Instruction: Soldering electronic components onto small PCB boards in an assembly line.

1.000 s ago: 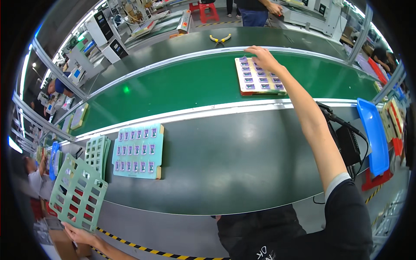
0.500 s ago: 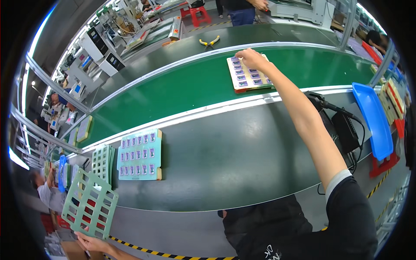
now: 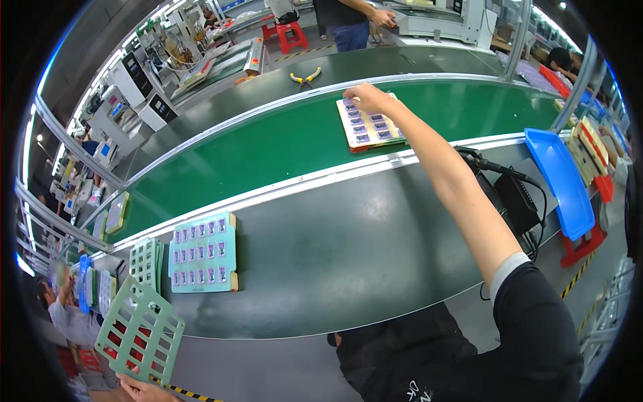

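Observation:
My left hand (image 3: 142,390) grips the lower edge of a light green plate (image 3: 139,333) with rows of rectangular cutouts, held tilted off the table's left front corner. Across the table, my right hand (image 3: 368,98) reaches over a cream tray (image 3: 359,139) carrying rows of small purple parts, which lies on the green conveyor belt (image 3: 268,151). Its fingers are bent down at the tray's far left corner; what they pinch, if anything, is hidden. On the dark table rests a teal tray (image 3: 202,285), also filled with rows of purple parts.
More cutout plates (image 3: 145,261) are stacked left of the teal tray. A black box with cables (image 3: 517,206) and a blue bin (image 3: 561,184) occupy the right end. Yellow-handled pliers (image 3: 306,77) lie beyond the belt. A metal rail (image 3: 295,182) separates table from belt.
The whole view has shifted slightly, so the trays and table appear farther left. My right hand stays at the cream tray's far left corner, and my left hand still holds the cutout plate.

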Available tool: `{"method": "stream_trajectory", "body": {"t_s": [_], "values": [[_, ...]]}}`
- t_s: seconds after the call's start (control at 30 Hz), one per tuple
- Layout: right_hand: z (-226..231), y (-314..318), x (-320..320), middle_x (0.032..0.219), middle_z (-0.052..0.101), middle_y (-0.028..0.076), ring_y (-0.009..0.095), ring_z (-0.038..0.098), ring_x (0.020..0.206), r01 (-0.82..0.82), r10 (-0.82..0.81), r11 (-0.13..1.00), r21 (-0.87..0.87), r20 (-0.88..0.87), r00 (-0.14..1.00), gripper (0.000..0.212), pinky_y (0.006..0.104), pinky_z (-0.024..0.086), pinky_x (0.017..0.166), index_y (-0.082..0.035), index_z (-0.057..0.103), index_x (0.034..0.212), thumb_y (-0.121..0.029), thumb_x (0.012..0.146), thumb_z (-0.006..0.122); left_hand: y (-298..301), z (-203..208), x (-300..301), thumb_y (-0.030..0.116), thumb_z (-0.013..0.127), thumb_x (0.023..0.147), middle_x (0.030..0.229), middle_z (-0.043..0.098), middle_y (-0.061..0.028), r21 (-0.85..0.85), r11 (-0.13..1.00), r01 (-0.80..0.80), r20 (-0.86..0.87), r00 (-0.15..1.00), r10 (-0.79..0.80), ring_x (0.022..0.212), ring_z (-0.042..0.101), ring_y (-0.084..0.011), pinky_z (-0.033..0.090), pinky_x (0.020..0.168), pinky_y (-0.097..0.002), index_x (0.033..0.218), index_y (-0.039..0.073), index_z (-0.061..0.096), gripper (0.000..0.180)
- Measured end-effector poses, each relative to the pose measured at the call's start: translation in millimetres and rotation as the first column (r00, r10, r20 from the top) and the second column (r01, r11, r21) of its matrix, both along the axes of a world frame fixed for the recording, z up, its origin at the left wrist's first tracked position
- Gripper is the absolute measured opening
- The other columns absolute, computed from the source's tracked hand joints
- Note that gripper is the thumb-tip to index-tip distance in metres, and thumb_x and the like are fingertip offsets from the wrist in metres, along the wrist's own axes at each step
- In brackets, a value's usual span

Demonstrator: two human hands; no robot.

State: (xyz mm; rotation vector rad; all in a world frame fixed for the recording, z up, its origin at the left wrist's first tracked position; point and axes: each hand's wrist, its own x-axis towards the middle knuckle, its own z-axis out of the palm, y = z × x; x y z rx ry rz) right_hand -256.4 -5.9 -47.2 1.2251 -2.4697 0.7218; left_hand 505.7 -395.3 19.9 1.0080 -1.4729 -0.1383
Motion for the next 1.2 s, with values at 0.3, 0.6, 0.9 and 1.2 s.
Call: {"method": "stream_trajectory", "body": {"t_s": [0.3,0.6,0.9,1.2], "values": [[2,12,-10,0.101,0.071,0.020,0.035,0.067,0.100,0.101,-0.106,0.987,0.128,0.027,0.994,0.022,0.0423,0.052,0.089,-0.001,0.073,0.100,-0.005,0.082,0.060,6,-9,-21,0.038,0.046,0.106,0.086,0.070,-0.0060,0.060,0.998,-0.020,0.022,1.000,0.018,0.075,0.063,-0.0125,0.054,0.068,-0.0287,0.114,-0.001,0.067,0.045],[35,8,17,0.112,0.070,0.008,0.022,0.066,0.105,0.061,-0.100,0.945,-0.323,-0.107,0.989,0.025,0.0334,0.050,0.092,-0.007,0.069,0.116,-0.013,0.094,0.059,-18,-11,-11,0.019,0.055,0.102,0.100,0.072,-0.0113,-0.193,0.967,-0.166,0.174,0.964,0.201,0.090,0.063,-0.0173,0.049,0.086,-0.0320,0.112,-0.004,0.068,0.028],[64,-29,221,0.121,0.059,0.010,0.018,0.062,0.102,-0.328,0.329,0.851,-0.410,-0.072,0.942,0.027,0.0312,0.048,0.087,-0.004,0.062,0.120,-0.002,0.094,0.057,-48,9,-29,0.031,0.053,0.104,0.072,0.064,-0.0016,-0.069,0.994,0.087,-0.099,0.991,-0.094,0.068,0.051,-0.0064,0.039,0.063,-0.0252,0.088,-0.003,0.068,0.040],[34,11,339,0.126,0.058,0.014,0.028,0.061,0.107,-0.611,0.597,0.760,-0.222,-0.133,0.791,0.041,0.0398,0.049,0.092,-0.008,0.067,0.110,0.008,0.072,0.070,-163,39,-107,0.036,0.054,0.101,0.068,0.068,-0.0106,-0.289,0.948,-0.132,-0.017,0.991,0.132,0.062,0.059,-0.0249,0.043,0.061,-0.0414,0.081,0.000,0.071,0.045]]}}
